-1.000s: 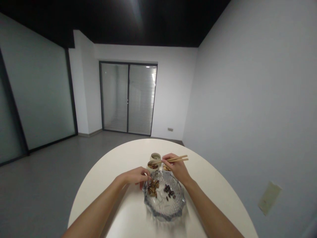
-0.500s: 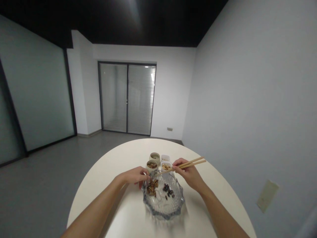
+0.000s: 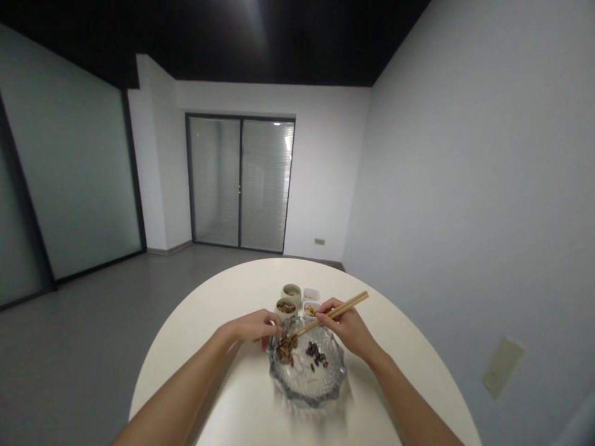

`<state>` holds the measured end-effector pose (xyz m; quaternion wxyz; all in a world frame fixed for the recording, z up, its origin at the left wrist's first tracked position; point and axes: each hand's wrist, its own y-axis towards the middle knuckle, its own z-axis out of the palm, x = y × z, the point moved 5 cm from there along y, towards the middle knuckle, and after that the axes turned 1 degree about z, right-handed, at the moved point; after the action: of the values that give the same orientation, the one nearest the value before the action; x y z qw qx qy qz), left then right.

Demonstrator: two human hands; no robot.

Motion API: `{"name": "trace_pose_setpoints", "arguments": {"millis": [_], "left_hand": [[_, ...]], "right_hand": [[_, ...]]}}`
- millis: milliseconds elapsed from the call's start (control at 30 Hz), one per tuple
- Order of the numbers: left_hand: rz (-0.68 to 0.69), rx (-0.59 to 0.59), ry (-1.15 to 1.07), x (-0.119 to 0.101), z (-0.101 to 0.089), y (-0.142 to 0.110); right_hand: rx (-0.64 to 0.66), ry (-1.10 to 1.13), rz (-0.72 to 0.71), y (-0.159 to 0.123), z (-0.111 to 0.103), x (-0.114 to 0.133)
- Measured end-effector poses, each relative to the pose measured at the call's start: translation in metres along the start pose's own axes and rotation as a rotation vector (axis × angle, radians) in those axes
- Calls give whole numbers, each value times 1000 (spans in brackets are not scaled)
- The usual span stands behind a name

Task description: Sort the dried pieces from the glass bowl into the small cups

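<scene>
Right fingers [image 3: 326,308] pinching chopsticks [image 3: 331,314] over the brown pieces [image 3: 286,350]

My right hand [image 3: 351,330] holds the pair nearly closed, tips at the pieces; from here I can't tell if they've gripped one. My left fingers [image 3: 272,323] curl loosely and empty at the rim of the cut-glass bowl [image 3: 307,393], which also holds dark beans [image 3: 316,356]. Two ceramic cups [image 3: 289,300] and two small white tubs [image 3: 311,301] stand just beyond it on the round white table [image 3: 209,371].

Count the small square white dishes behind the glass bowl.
2: one dish at the back, another dish directly in front of it, beside the right hand. None look hidden.
</scene>
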<state>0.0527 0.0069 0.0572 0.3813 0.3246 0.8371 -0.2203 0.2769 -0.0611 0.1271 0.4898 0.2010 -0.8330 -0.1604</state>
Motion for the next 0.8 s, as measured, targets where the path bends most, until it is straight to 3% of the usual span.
{"name": "trace_pose_setpoints", "arguments": {"millis": [533, 800], "left_hand": [[22, 3, -8, -5, 0, -1], [24, -3, -27, -6, -1, -3]], "right_hand": [[-11, -2, -15, -1, 5, 0], [-149, 36, -71, 1, -10, 1]]}}
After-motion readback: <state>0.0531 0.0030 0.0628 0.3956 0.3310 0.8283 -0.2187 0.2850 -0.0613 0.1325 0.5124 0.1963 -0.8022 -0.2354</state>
